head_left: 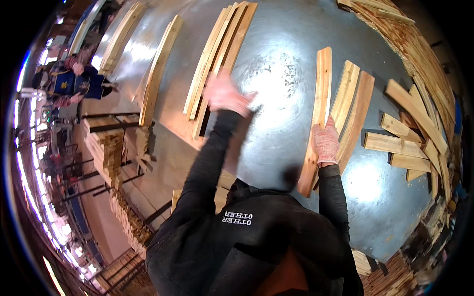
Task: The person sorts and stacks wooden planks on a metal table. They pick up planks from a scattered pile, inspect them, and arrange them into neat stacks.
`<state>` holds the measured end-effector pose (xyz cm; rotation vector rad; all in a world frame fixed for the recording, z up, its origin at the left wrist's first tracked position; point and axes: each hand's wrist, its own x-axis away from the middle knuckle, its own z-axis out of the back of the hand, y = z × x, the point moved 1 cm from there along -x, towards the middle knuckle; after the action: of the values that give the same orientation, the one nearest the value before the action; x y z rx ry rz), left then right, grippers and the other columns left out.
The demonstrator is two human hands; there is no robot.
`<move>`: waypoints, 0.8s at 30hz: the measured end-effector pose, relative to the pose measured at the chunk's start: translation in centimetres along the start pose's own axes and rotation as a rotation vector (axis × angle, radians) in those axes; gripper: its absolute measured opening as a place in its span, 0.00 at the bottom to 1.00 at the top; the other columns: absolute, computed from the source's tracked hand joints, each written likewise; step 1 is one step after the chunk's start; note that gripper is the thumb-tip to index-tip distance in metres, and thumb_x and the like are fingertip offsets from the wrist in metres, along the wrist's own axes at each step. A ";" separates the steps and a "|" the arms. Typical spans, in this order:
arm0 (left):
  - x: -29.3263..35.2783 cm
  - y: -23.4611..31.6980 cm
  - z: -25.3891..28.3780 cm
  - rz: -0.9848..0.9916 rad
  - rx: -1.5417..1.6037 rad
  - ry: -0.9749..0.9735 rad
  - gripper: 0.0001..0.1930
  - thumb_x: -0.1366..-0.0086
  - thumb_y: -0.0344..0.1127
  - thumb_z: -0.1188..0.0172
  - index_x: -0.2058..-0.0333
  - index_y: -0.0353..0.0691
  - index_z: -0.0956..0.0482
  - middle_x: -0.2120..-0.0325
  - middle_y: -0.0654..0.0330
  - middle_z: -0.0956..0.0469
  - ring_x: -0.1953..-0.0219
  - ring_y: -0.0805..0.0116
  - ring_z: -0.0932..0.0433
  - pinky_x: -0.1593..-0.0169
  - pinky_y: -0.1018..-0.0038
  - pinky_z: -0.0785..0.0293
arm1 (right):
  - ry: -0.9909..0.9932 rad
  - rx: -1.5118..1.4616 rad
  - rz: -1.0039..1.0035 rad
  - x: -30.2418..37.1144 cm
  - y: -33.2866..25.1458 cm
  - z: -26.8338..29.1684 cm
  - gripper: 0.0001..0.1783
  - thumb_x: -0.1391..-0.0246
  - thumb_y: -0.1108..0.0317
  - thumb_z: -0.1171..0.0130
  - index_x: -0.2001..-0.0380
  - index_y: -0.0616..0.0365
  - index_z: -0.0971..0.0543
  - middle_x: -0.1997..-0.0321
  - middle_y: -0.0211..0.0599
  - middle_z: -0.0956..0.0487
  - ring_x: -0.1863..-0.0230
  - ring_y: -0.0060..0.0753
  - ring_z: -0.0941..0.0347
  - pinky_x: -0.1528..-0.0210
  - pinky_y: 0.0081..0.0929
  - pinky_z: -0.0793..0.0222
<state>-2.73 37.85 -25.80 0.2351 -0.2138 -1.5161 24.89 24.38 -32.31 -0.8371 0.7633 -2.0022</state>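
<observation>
My left hand (pixel 227 93), in a pinkish work glove, is blurred at the right edge of a group of long wooden boards (pixel 217 59) on the metal table (pixel 281 113). Its thumb stands out to the right and the hand looks open; I cannot tell whether it touches the boards. My right hand (pixel 326 144), gloved alike, is closed on a knotty wooden board (pixel 322 84), its fingers at the board's right edge. Two more boards lie to the right of it, a paler board (pixel 345 89) and a browner board (pixel 359 106).
A loose heap of short boards (pixel 400 143) covers the table's right side, by a wood-strewn edge (pixel 419 54). Further boards (pixel 160 69) lie at the left. Beyond the table's left edge stand a rack of stacked wood (pixel 111 148) and another person (pixel 69 81).
</observation>
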 end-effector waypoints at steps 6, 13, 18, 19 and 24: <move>-5.1 -5.7 2.3 0.168 -0.508 -0.264 0.65 0.60 0.61 0.24 0.30 0.46 0.55 0.32 0.36 0.53 0.35 0.38 0.43 0.40 0.41 0.43 | 0.051 -0.002 -0.118 0.3 -7.5 -4.2 0.28 0.48 0.59 0.40 0.46 0.61 0.28 0.54 0.51 0.20 0.51 0.51 0.24 0.48 0.40 0.31; -10.4 -14.3 2.5 0.129 -0.196 -0.290 0.61 0.51 0.51 0.30 0.30 0.44 0.68 0.39 0.38 0.38 0.40 0.46 0.32 0.39 0.56 0.33 | -0.098 -0.342 -0.042 -3.9 -7.8 -10.0 0.34 0.48 0.52 0.40 0.42 0.62 0.30 0.47 0.54 0.23 0.44 0.51 0.27 0.42 0.37 0.35; -9.9 -13.8 4.7 0.214 -0.286 -0.377 0.56 0.47 0.50 0.32 0.31 0.49 0.65 0.46 0.38 0.31 0.46 0.41 0.26 0.44 0.51 0.29 | 0.044 -0.157 0.018 -3.2 -9.4 -14.0 0.31 0.45 0.56 0.43 0.41 0.60 0.32 0.53 0.56 0.22 0.51 0.58 0.25 0.48 0.43 0.30; -8.0 -13.3 4.5 0.200 -0.281 -0.350 0.53 0.46 0.50 0.32 0.32 0.49 0.61 0.47 0.38 0.30 0.47 0.40 0.25 0.46 0.50 0.28 | 0.016 -0.139 0.039 -2.7 -10.3 -14.2 0.30 0.44 0.57 0.44 0.41 0.60 0.32 0.55 0.54 0.21 0.54 0.57 0.24 0.50 0.43 0.29; 1.0 -14.1 1.1 -0.057 0.032 -0.336 0.60 0.49 0.64 0.34 0.28 0.49 0.63 0.38 0.36 0.40 0.38 0.38 0.35 0.39 0.52 0.35 | -0.151 0.056 0.319 0.8 -15.8 -17.7 0.39 0.39 0.46 0.53 0.33 0.59 0.44 0.45 0.52 0.25 0.44 0.56 0.28 0.41 0.45 0.36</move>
<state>-16.53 36.24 -28.80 0.0097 -0.5023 -1.6040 3.79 35.04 -30.74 -0.7708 0.7027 -1.6518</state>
